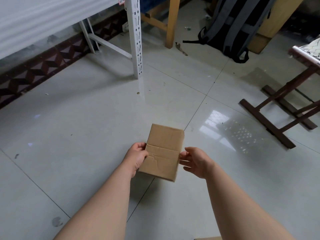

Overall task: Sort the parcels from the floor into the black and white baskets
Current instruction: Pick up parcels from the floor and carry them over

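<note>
A brown cardboard parcel (164,149) is held above the tiled floor in the middle of the head view. My left hand (137,157) grips its left edge, fingers curled round the side. My right hand (195,161) is at the parcel's right edge with loosely spread fingers; its fingertips touch the side. No basket is in view. A sliver of another cardboard parcel (209,238) shows at the bottom edge.
A white metal rack leg (136,40) stands at the back left. A wooden post (172,21) and a dark backpack (232,26) stand behind. A dark wooden folding stand (277,108) is on the right. Pale glossy floor tiles (78,127) lie all around.
</note>
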Action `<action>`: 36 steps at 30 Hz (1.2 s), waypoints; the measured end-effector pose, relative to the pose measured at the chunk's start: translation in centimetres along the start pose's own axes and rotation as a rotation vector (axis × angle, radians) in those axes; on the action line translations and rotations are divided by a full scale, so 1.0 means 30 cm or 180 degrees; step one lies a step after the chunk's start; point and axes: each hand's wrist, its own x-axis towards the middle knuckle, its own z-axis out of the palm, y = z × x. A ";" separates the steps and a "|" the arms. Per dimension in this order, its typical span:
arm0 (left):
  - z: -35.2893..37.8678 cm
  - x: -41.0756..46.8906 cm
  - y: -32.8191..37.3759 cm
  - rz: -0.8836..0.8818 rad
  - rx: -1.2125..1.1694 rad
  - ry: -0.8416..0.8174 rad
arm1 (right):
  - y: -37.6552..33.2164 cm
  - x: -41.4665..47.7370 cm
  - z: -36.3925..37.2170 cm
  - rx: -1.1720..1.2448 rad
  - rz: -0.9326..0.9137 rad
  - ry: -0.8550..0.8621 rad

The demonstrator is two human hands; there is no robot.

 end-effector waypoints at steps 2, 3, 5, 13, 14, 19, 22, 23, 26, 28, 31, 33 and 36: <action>0.010 0.006 -0.008 -0.0024 0.0184 -0.0025 | 0.008 -0.004 -0.001 -0.0100 0.0086 0.0019; 0.016 0.010 -0.011 -0.0027 0.0340 -0.0047 | 0.010 -0.002 -0.003 -0.0122 0.0110 0.0021; 0.029 0.013 -0.015 -0.0077 0.0613 -0.0084 | 0.014 -0.002 -0.006 -0.0112 0.0146 -0.0016; 0.060 0.054 -0.034 0.0103 0.1024 0.0712 | 0.021 -0.031 -0.073 -0.0010 0.0016 0.0174; 0.070 0.041 -0.032 0.0134 0.1035 0.0918 | 0.028 -0.048 -0.090 0.0063 -0.0022 0.0243; 0.133 -0.104 -0.094 0.0352 0.1221 0.1790 | 0.115 -0.175 -0.193 0.0301 -0.0152 0.0551; 0.201 -0.190 -0.183 -0.0100 0.1409 0.1188 | 0.213 -0.264 -0.278 0.0017 -0.0172 0.0818; 0.237 -0.221 -0.225 -0.0347 0.1347 0.0755 | 0.257 -0.295 -0.314 -0.0117 -0.0164 0.0893; 0.285 -0.252 -0.339 -0.1388 0.1184 -0.0258 | 0.347 -0.304 -0.376 -0.0866 0.0295 0.0962; 0.331 -0.275 -0.414 -0.1775 0.1303 -0.0662 | 0.395 -0.315 -0.421 -0.1634 0.0735 0.0854; 0.415 -0.294 -0.494 -0.2013 0.1881 -0.1023 | 0.444 -0.329 -0.462 -0.2204 0.1256 0.0637; 0.462 -0.325 -0.501 -0.2036 0.1792 -0.1099 | 0.471 -0.332 -0.470 -0.2030 0.1332 0.0366; 0.515 -0.365 -0.433 -0.1651 0.1429 -0.0962 | 0.480 -0.356 -0.457 -0.1748 0.1241 0.0217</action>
